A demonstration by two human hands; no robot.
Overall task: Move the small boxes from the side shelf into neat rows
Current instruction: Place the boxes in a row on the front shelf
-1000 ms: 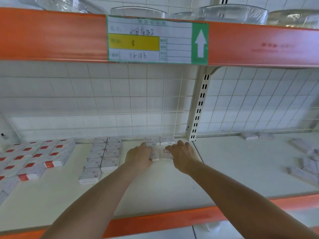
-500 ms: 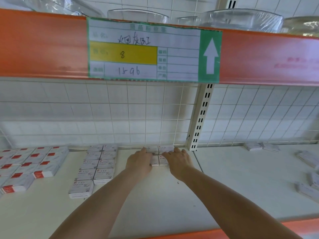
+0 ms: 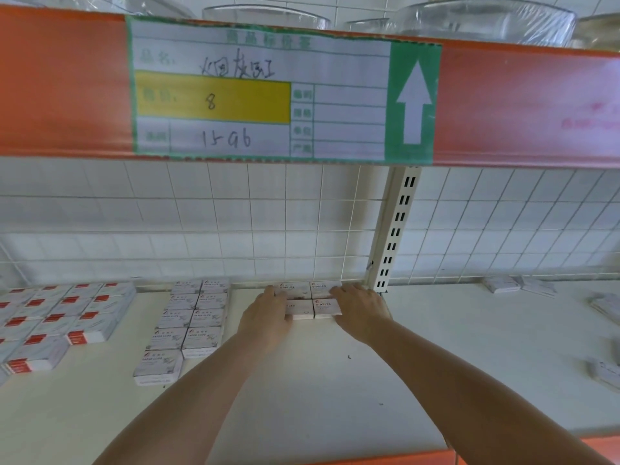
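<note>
Far left of the hands lie rows of red-labelled boxes (image 3: 63, 317), then 2 columns of paper-clip boxes (image 3: 188, 325). On the shelf (image 3: 318, 397), the left hand (image 3: 268, 317) and right hand (image 3: 360, 310), fingers extended flat, press from either side on 4 staple boxes (image 3: 310, 298), squaring a 2-by-2 block against the back wire grid (image 3: 235, 229). Right of the hands, loose boxes (image 3: 503, 284) wait; fetching them likely comes next.

Bright, even light, soft shadows; wide-angle bending at edges, slight blur throughout.
</note>
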